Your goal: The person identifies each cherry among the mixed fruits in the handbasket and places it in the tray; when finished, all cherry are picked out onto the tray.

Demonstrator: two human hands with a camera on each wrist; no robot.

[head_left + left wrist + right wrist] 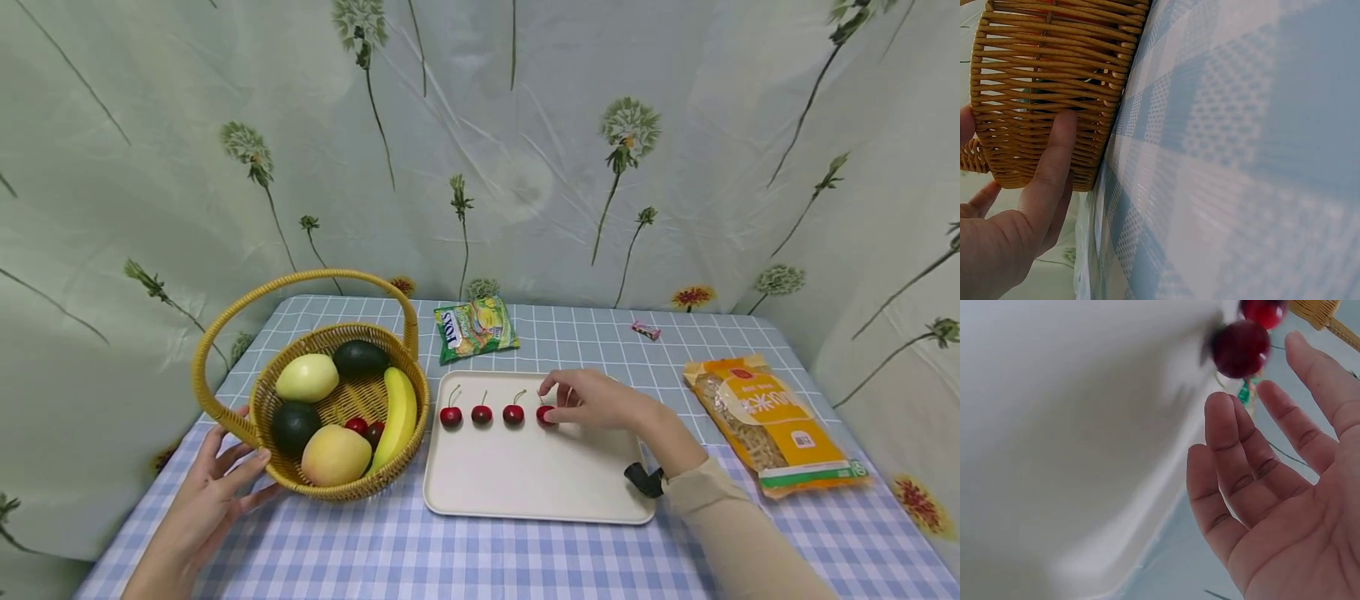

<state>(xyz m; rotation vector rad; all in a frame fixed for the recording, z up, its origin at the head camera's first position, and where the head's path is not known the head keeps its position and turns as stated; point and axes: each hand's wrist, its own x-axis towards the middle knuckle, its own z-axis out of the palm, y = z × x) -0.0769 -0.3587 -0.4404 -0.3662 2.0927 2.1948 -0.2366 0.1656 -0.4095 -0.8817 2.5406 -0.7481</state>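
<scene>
My right hand [592, 400] is over the cream tray [525, 475], thumb and fingertips around the rightmost cherry [545, 418] of a row of several stemmed cherries. In the right wrist view the fingers are loosely bent and apart, with that dark red cherry [1241, 349] just beyond their tips. My left hand [217, 492] rests against the near left side of a wicker basket [352, 493], its extended fingers touching the weave [1054, 94]. The basket holds a banana [397, 417], a peach [336, 456], a pale green fruit [307, 377], dark green fruits [361, 359] and small red fruits.
A green snack bag [476, 327] lies behind the tray. At the right is an orange food packet [772, 423], and a small pink-wrapped sweet [646, 330] lies at the back. The basket's tall handle [330, 274] arches over its left and back. Checked cloth covers the table.
</scene>
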